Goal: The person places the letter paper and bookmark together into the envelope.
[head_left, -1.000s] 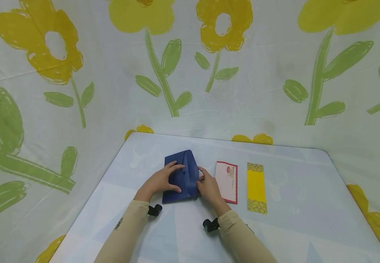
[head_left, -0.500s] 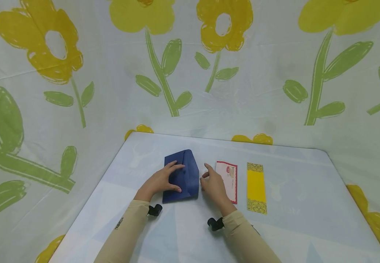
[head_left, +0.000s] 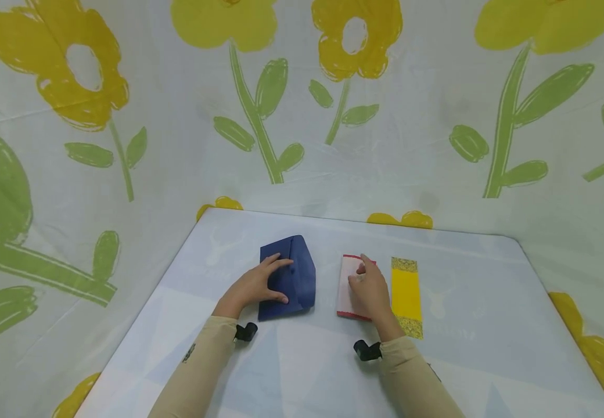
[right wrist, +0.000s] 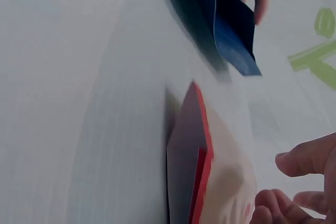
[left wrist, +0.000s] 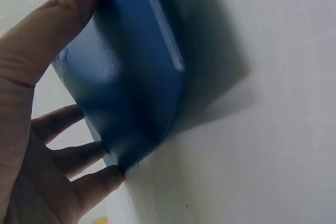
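Observation:
A dark blue envelope lies on the left part of the table, its flap unfolded toward the right. My left hand rests on it with thumb and fingers spread; in the left wrist view the thumb lies over the envelope and the fingertips touch its edge. My right hand is over a pale pink card with red borders, index finger extended. In the right wrist view this folded card stands slightly ajar, and the thumb and fingers are apart beside it. The hand hides the card's right side in the head view.
Just right of the card lies a yellow strip with glittery gold ends. A pale patterned cloth covers the table. Behind and around it hangs a white curtain printed with yellow flowers.
My right hand has left the envelope's flap edge and moved right to the card. The left hand has stayed on the envelope. The view has shifted slightly.

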Motion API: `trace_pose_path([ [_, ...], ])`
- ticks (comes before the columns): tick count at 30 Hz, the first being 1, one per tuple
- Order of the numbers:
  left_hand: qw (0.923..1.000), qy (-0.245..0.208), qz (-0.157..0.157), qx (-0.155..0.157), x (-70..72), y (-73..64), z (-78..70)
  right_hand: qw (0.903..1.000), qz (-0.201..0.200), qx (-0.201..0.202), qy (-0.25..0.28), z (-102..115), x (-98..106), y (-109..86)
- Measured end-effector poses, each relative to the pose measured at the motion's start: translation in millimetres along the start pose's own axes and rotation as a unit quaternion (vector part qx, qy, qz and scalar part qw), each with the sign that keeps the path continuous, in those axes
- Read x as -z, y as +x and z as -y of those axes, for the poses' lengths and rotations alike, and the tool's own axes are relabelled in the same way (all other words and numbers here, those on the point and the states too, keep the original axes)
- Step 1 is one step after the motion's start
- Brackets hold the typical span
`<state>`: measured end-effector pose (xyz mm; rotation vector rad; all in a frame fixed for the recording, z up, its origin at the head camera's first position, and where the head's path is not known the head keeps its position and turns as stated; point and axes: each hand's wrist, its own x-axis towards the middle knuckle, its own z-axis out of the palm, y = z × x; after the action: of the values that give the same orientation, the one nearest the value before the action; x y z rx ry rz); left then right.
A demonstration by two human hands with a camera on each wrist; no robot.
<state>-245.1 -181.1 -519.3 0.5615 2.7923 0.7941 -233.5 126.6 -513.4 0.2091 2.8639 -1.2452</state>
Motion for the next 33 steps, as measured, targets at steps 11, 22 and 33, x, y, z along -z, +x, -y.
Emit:
trace_pose_path([
  [11,0.9998,0.014,0.012,-0.002,3.7,2.3,-1.4,0.9972,0.006,-0.054,-0.052,-18.3,19.4,-1.7],
  [22,0.9998,0.009,0.016,-0.001,2.9,3.6,-0.3,0.9959,0.028,-0.062,-0.060,-24.1,18.1,-2.1],
  [33,0.9997,0.010,0.020,-0.006,0.8,6.4,-1.3,0.9933,0.020,-0.049,-0.103,-27.9,13.8,-4.9],
])
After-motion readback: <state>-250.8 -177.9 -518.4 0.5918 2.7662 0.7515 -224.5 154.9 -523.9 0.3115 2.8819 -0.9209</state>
